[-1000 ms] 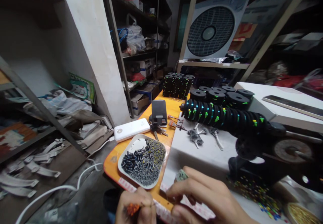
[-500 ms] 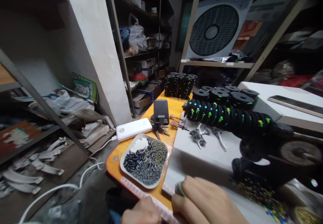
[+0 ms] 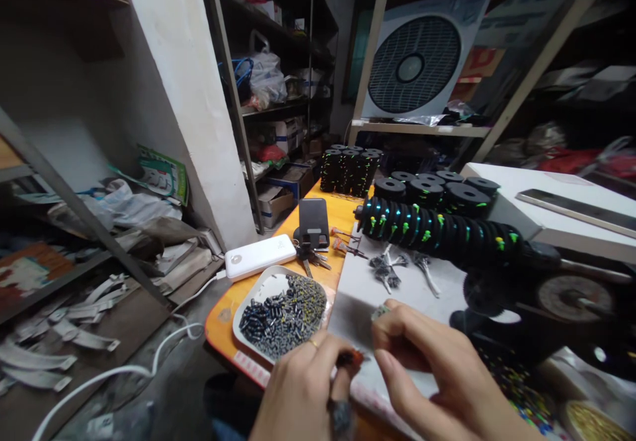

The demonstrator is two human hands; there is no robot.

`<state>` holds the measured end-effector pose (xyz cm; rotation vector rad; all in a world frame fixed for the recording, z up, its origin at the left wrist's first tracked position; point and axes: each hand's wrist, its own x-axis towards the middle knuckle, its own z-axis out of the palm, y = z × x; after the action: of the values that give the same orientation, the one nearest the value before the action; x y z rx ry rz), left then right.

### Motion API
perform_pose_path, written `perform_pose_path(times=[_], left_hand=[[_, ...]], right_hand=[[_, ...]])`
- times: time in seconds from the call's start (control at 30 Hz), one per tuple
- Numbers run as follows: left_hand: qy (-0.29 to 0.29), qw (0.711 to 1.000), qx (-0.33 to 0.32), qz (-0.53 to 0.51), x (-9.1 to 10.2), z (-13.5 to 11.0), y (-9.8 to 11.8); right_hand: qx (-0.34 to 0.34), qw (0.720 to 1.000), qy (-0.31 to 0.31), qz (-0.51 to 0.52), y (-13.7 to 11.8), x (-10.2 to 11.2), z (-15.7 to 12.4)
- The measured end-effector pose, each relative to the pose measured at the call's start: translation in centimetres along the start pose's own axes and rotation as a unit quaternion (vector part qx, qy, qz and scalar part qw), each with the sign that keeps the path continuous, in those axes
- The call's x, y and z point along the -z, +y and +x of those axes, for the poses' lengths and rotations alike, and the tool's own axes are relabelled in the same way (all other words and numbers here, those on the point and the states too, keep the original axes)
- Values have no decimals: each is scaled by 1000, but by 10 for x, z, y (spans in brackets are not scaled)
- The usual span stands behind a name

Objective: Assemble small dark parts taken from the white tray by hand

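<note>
My left hand is closed in front of the tray, gripping a small dark piece with an orange tip between its fingers. The piece is partly hidden and blurred. Close by on the right, my right hand is curled with thumb and index finger together; whatever they may pinch is too small to make out. A grey-green wrap sits on its index finger. Left of the hands, a white tray holds many small dark, grey and yellowish cylinders. Both hands are over the front edge of the white board.
A black spindle with ringed bodies and green bits reaches over the board. Bristly white-stemmed pieces and orange-tipped pieces lie beneath it. A power bank, keys and black spools are on the orange table.
Both hands have risen from the table's front edge into fuller view. The orange-tipped piece now shows in my left hand. The view has shifted slightly.
</note>
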<state>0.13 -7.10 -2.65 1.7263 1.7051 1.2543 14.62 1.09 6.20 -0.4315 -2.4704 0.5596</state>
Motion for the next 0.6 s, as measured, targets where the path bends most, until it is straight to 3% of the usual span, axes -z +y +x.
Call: perform_pose_path(times=[0.07,0.13,0.2,0.3,0.4,0.6], left_hand=[[-65,998,8,19,-5,10,0],[-89,995,21,32,-8,15,0],[-85,996,28,-7,-8,15,1],[-60,986,29,-155,0,9,0],[-27,948,52,-314,8,0,-3],[-37,823,163,-542,6,-12,-2]], right_hand=[[-13,1000,-8,15,1,1,1],[-16,1000,-11,16,3,3,2],[-8,1000,-7,13,3,4,5],[13,1000,12,16,2,6,10],[17,999,29,24,1,7,13],[6,997,38,63,3,-2,8]])
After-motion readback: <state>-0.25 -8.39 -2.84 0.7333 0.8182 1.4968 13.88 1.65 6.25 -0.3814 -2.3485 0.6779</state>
